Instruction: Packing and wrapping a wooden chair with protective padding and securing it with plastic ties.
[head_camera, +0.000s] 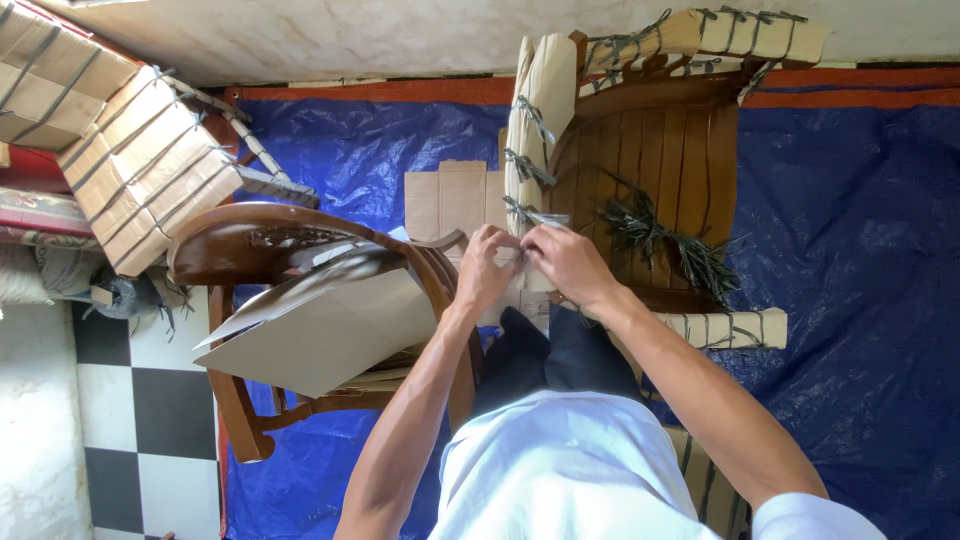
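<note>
Both hands pinched on cardboard wrap at chair arm.

Left hand and right hand, fingertips pressed together, meet on the cardboard-wrapped armrest, at its near end. Twine bundle lies on the wooden chair seat just right; second chair left, blue tarp beneath.

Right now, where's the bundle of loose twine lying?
In the head view, the loose twine bundle lies on the slatted seat of the wooden chair, right of centre, just beyond the right hand and beside the cardboard-wrapped chair arm.
</note>
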